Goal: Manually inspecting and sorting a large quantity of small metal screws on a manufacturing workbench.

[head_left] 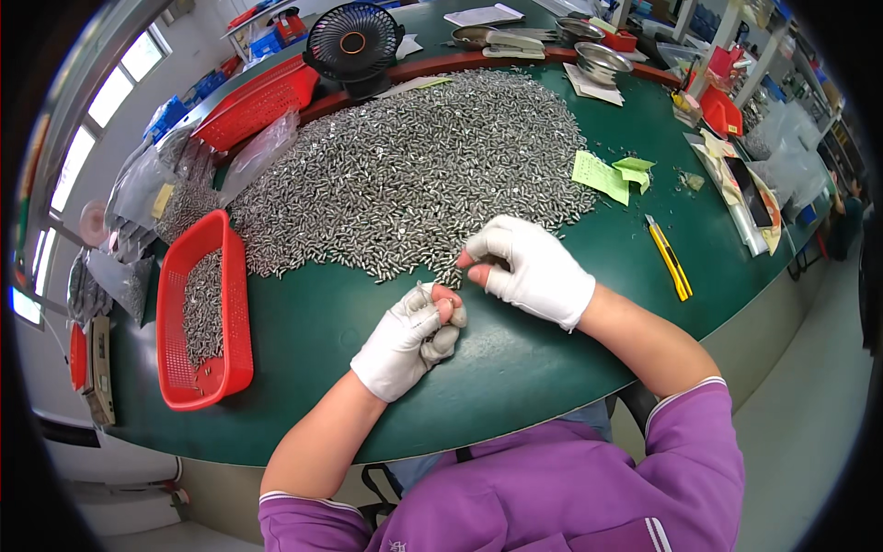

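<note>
— What's on the green tabletop [515, 368]?

— A huge grey pile [405, 175] of small metal parts, spread across its middle. Its near edge reaches the hands.

— And the hands?

— Both in white gloves with bare fingertips. The right hand [529, 271] rests at the pile's edge, fingers curled narrow, pinching at parts. The left hand [409, 336] sits just below the pile, closed round a few parts.

— Anything beside them?

— A red basket [230, 368] to the left, part-filled with the same parts. Clear bags [184, 189] of parts lie beyond it. Right of the pile, green paper slips [602, 175], then a yellow knife [669, 259], well apart from the hands.
</note>
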Motion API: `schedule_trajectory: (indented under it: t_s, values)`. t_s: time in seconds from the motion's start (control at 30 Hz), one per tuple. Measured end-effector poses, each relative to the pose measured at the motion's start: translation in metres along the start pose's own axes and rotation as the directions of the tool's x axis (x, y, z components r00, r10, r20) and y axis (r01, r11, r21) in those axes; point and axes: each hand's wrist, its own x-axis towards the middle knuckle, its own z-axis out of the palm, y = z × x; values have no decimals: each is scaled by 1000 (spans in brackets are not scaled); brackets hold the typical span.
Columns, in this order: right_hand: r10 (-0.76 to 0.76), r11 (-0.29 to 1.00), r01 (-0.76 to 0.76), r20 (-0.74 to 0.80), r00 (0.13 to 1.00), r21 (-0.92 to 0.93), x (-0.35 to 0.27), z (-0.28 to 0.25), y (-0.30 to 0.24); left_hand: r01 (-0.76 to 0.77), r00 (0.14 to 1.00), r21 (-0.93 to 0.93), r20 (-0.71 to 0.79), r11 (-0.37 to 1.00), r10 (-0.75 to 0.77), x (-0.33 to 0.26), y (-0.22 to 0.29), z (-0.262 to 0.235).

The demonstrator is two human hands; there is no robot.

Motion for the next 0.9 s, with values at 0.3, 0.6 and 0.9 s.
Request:
schedule_trajectory:
  t_s: [0.3, 0.6, 0.9]
  values:
    - [34, 856, -2, 53, 998, -517, 2, 3, 18, 12, 1000, 32, -16, 999, -11, 0, 3, 2]
    - [-153, 983, 150, 15, 988, 106, -1, 4, -11, 23, 999, 30, 38, 999, -24, 1, 1, -3]
    - [-241, 959, 241, 22, 970, -145, -3, 3, -17, 37, 999, 19, 20, 999, -37, 1, -1, -3]
